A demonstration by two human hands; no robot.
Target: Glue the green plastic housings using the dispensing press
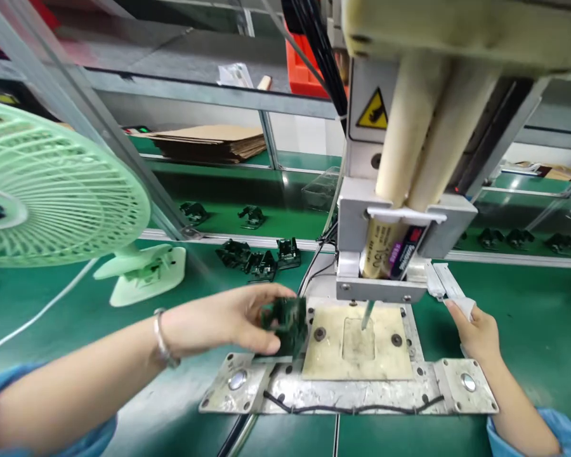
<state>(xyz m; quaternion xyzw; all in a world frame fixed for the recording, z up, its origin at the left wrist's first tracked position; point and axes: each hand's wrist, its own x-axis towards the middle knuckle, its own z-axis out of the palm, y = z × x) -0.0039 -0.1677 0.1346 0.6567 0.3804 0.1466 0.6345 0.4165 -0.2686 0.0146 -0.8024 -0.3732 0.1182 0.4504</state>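
My left hand [247,320] is closed around a dark, block-like plastic part [291,324], just left of the pale fixture plate [314,362]. Motion blurs the part. A two-barrel adhesive cartridge [391,247] sits in the dispensing machine above that plate, with its nozzle [367,315] pointing down at the shallow square recess. On the machine's right, my right hand [480,333] pinches a white, tissue-like piece [466,308]. Its fingertips are close to white strips [445,279] beside the cartridge holder; whether they touch cannot be made out.
A green fan [145,276] stands at left. Several dark parts [261,263] lie behind my left hand, and more [518,238] sit along the back right. The steel base [342,390] has a round button at each end. Cardboard sheets [209,141] are stacked behind.
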